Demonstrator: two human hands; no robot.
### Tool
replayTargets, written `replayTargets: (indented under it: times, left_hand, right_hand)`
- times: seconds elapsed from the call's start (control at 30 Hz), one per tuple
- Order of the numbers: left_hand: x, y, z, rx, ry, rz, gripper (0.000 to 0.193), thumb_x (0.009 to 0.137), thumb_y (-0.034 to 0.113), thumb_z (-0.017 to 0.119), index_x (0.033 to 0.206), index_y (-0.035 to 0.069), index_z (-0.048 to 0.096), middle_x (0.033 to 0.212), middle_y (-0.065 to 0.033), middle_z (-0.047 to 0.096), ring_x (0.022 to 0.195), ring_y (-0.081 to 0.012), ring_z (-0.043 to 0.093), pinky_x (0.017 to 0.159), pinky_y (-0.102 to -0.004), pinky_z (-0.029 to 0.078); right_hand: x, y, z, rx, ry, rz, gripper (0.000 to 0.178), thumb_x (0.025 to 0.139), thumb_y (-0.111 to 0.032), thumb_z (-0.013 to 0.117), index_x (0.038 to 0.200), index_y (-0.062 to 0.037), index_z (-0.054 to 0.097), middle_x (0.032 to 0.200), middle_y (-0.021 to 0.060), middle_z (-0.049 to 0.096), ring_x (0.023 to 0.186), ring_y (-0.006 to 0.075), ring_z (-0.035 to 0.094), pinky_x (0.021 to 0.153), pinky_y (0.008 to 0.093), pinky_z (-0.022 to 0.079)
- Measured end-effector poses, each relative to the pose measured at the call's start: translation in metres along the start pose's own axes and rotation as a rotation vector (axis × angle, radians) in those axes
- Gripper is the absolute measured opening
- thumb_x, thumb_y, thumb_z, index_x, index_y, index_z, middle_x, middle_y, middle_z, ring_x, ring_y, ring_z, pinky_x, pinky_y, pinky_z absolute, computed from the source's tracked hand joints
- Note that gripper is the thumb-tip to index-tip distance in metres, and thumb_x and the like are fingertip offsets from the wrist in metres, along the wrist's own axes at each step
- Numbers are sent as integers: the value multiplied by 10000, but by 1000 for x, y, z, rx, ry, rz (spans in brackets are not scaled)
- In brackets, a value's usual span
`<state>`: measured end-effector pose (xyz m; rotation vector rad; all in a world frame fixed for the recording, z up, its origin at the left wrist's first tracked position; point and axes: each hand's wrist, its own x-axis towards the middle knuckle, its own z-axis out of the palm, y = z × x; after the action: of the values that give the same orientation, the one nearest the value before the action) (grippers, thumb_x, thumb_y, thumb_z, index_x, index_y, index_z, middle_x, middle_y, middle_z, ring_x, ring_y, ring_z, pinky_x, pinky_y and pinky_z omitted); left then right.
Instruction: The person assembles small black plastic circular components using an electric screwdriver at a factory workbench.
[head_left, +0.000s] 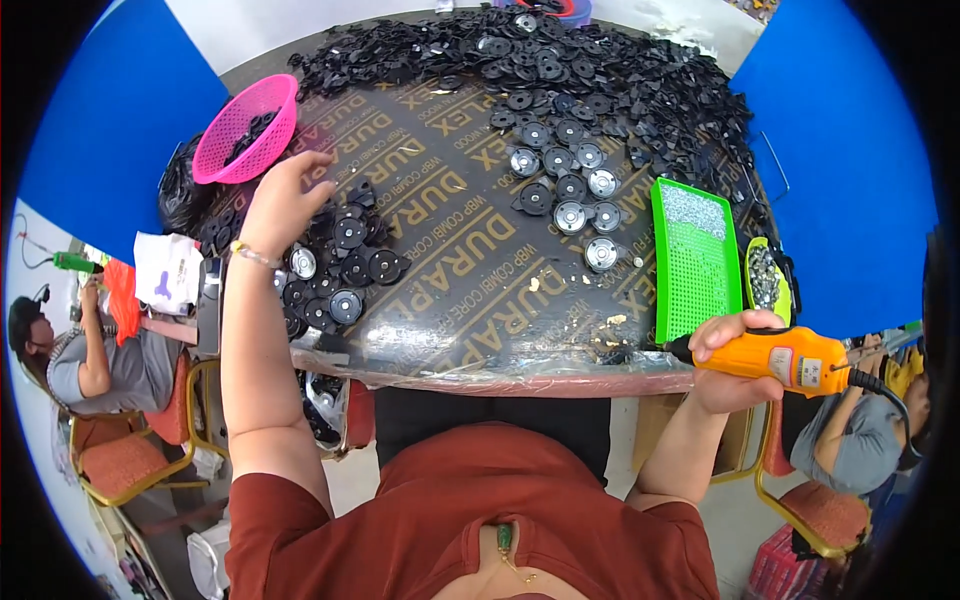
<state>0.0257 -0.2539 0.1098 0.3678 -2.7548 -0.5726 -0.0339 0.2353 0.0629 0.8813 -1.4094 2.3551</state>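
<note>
My right hand is wrapped round an orange electric screwdriver at the table's front right edge, its dark tip pointing left. My left hand is raised with fingers apart and nothing visible in it, beside a pink mesh basket holding some black pieces. Below and right of that hand lies a cluster of round black plastic parts, some with silver discs. More black parts with silver metal discs stand in loose rows right of the middle. A green perforated tray holds small silvery screws at its far end.
A large heap of black parts covers the table's far side. Right of the tray sits a yellow-green dish of small metal pieces. Blue panels flank the table. People sit at both sides, one holding a green tool.
</note>
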Motion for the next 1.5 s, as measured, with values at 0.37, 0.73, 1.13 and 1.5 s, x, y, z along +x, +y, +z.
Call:
replayTargets:
  times: [0.37,0.73,1.13,1.5]
  left_hand:
    - [95,120,167,38,-106,173,385,764,268,734,1073,48,664,1069,-192,663,1022,-339,619,907,-409,480]
    - [54,136,122,-859,-212,121,280,834,40,626,1107,1,574,887,-68,651,767,-130,626,708,-267,525]
    - [-63,181,153,-1375,-726,-207,318,874,-14,557,1192,-3,551,910,-63,634,775,-119,638,682,-230,537]
    - [-73,178,170,-1382,-782,-304,326,883,-9,571,1206,15,538,904,-49,635,743,-114,644,653,-217,532]
  right_hand:
    - [0,-4,18,-71,42,37,864,697,-753,619,1102,-4,475,716,112,617,552,176,590,524,283,507]
    - [26,-12,-52,-406,296,-68,802,723,-686,684,1087,4,501,713,97,607,553,150,569,513,247,473]
    - [30,3,-73,-362,317,-79,767,714,-640,726,1066,11,524,713,75,621,560,134,583,521,229,482]
    - [30,1,-73,-369,302,-89,742,729,-630,720,1071,-6,514,712,77,609,570,135,580,538,234,487]
